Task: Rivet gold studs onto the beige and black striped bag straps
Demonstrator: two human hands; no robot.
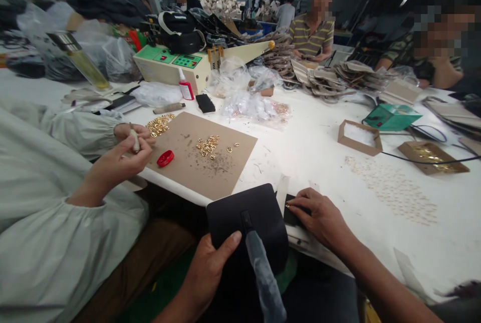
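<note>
My left hand (210,268) grips the left edge of a black flat panel (233,213), thumb on its face. A strap wrapped in clear film (263,273) runs down from the panel's middle. At the table's front edge, my right hand (319,215) pinches a tiny gold piece (288,206) between thumb and index finger, over a small black pad (293,217). Gold rings (208,146) lie in a loose pile on a brown board (180,163), with dark crumbs around them. A red round lid (165,158) sits near the board's left edge.
At the left, a co-worker's hands (131,150) hold a small pale object. Small pieces (394,190) are spread at the right, near a carton with white filling (359,137) and a carton of gold parts (432,157). A green-panelled machine (171,65) stands behind.
</note>
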